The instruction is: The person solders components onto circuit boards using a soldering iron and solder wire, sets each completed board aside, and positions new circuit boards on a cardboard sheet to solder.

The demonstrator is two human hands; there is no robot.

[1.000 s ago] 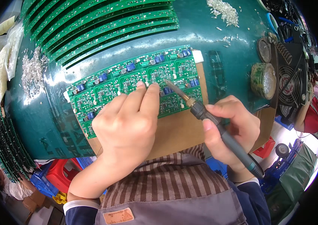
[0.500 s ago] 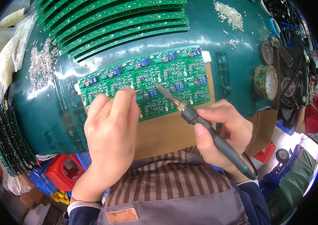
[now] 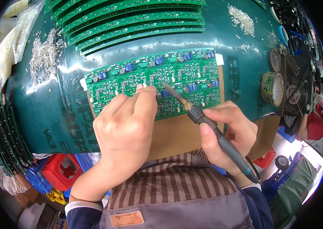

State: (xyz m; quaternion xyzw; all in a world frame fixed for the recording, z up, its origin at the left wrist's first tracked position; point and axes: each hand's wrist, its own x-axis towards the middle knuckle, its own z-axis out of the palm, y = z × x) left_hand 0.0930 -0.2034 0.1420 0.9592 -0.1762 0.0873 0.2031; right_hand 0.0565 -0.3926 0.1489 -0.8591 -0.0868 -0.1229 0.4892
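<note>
A green circuit board panel [image 3: 127,81] with rows of blue capacitors lies on a sheet of brown cardboard [image 3: 180,133]. My right hand [image 3: 230,133] grips a soldering iron [image 3: 222,143] like a pen, its metal tip pointing to the far left, over the middle of the panel. Beside that tip, my left hand [image 3: 125,126] reaches over the panel's near edge. Its fingers are curled and pressed together; whatever they pinch is hidden beneath them.
Stacked green panels [image 3: 138,23] stand behind on the green mat [image 3: 54,118]. Small clear parts lie in piles, left [image 3: 43,55] and right [image 3: 241,21]. At right are a tape roll [image 3: 272,88] and a black fan [image 3: 297,93]. Populated boards [image 3: 5,133] stand at far left.
The whole view has shifted a little, with the panel now further right. My left hand has slid right along the panel, closer to the iron's tip. The right hand keeps its hold.
</note>
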